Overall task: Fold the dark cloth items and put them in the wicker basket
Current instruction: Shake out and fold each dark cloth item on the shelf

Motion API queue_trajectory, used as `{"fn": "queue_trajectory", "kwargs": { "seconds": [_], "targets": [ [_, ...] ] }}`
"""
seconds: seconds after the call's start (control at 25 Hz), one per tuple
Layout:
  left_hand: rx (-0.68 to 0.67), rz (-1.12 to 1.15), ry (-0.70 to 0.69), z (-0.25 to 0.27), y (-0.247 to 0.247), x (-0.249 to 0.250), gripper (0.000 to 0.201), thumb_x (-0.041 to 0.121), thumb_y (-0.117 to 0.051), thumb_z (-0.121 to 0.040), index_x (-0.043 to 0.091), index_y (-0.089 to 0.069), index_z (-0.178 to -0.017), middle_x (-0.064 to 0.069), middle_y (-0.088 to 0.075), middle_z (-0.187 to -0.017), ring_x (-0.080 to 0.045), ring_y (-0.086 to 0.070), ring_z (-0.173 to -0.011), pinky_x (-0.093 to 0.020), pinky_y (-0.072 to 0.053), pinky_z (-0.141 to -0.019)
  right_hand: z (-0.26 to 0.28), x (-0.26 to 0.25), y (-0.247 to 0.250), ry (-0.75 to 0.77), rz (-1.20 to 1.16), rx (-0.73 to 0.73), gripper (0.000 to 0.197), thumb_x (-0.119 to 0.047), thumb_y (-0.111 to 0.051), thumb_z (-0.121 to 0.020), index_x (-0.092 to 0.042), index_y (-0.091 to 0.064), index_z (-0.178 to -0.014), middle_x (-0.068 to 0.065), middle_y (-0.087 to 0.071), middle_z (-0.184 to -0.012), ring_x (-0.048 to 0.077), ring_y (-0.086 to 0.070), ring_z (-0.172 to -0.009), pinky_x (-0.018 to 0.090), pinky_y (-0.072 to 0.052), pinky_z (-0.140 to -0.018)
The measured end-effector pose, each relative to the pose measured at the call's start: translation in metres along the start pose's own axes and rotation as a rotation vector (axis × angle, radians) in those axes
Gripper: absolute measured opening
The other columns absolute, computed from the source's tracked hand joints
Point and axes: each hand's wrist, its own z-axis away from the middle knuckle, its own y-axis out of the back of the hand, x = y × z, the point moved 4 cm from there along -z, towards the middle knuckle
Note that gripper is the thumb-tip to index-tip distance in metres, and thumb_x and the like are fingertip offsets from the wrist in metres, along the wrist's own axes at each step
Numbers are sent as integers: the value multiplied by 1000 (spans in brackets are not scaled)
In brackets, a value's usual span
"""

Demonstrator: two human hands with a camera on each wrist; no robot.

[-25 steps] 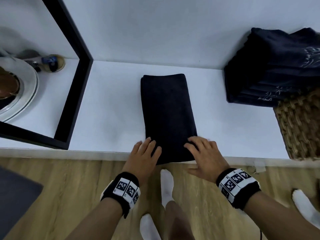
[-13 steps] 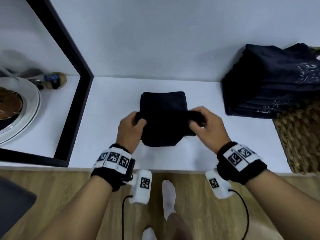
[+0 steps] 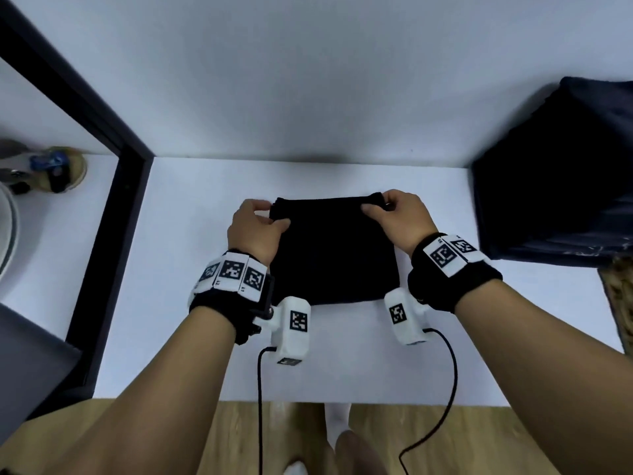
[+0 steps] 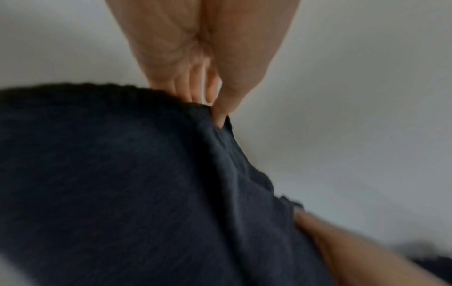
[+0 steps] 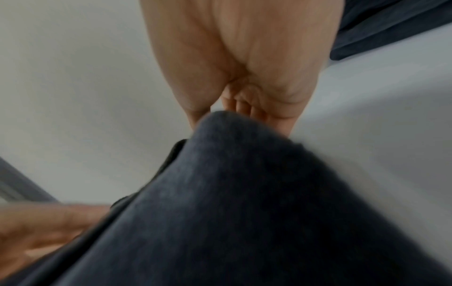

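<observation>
Two hands pinch the far corners of the dark cloth (image 3: pixel 334 250), which lies folded near the middle of the white bench (image 3: pixel 342 354). At about ten o'clock on the cloth, the left hand (image 3: pixel 255 228) closes thumb and fingers (image 4: pixel 195 85) on the corner. At about two o'clock, the right hand (image 3: pixel 397 217) clamps its corner the same way, thumb on top. Both wrists carry bands with black-and-white square code tags; no lettering on them can be read. At three o'clock a stack of dark cloths (image 3: pixel 555 186) sits over the wicker basket (image 3: pixel 620 296).
</observation>
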Motion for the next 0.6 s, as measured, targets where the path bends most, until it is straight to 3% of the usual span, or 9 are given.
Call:
{"fn": "queue_trajectory", "kwargs": {
  "seconds": [0.08, 0.12, 0.2, 0.28, 0.4, 0.48, 0.56, 0.6],
  "targets": [
    [118, -72, -307, 27, 6, 20, 37, 34, -68, -83, 19, -56, -114, -3, -57, -109, -19, -56, -98, -27, -43, -87, 2, -1, -1, 4, 29, 13, 23, -36, -66, -86, -14, -59, -87, 3, -64, -88, 23, -60, -86, 29, -45, -76],
    [74, -110, -501, 43, 1, 28, 41, 44, -67, -81, 20, -57, -113, -2, -55, -109, -19, -53, -99, -29, -42, -87, 4, -2, -1, 9, 51, 26, 22, -36, -65, -86, -16, -59, -89, 3, -63, -89, 22, -59, -87, 27, -43, -75],
    [-165, -425, -770, 72, -23, 32, 63, 64, -64, -70, 22, -58, -117, -3, -54, -114, -23, -49, -103, -36, -40, -90, 6, -4, -2, 9, 75, 51, 24, -36, -64, -87, -14, -61, -95, 4, -66, -95, 24, -60, -92, 26, -41, -77],
    [-265, -804, -874, 82, -44, 20, 74, 67, -67, -65, 21, -56, -123, -7, -52, -121, -30, -49, -105, -43, -39, -88, 8, -5, -4, 6, 77, 67, 28, -36, -63, -88, -12, -62, -101, 6, -67, -100, 25, -61, -96, 26, -41, -78],
    [-198, -795, -997, 81, -46, 11, 53, 48, -79, -64, 14, -66, -103, -10, -62, -109, -34, -58, -91, -44, -45, -76, 7, -3, -5, 6, 89, 74, 29, -36, -62, -88, -11, -62, -104, 6, -67, -101, 26, -61, -98, 26, -41, -79],
    [-195, -558, -984, 80, -39, 12, 33, 37, -77, -71, 14, -69, -94, -5, -65, -104, -29, -59, -89, -40, -47, -77, 6, -2, -6, 2, 89, 69, 29, -37, -62, -88, -12, -61, -102, 4, -66, -98, 27, -61, -97, 25, -40, -77],
    [-209, -302, -742, 68, -26, 16, 16, 28, -73, -79, 15, -70, -88, 2, -67, -93, -18, -59, -85, -28, -45, -79, 5, 0, -7, -6, 75, 59, 28, -38, -62, -88, -13, -60, -102, 2, -63, -94, 26, -60, -97, 25, -39, -77],
    [-154, -195, -600, 59, -19, 19, 11, 27, -73, -81, 17, -69, -81, 4, -66, -82, -12, -58, -77, -23, -44, -75, 5, 0, -6, -11, 63, 55, 29, -38, -62, -88, -13, -60, -102, 1, -62, -94, 26, -60, -96, 26, -40, -77]
  ]
}}
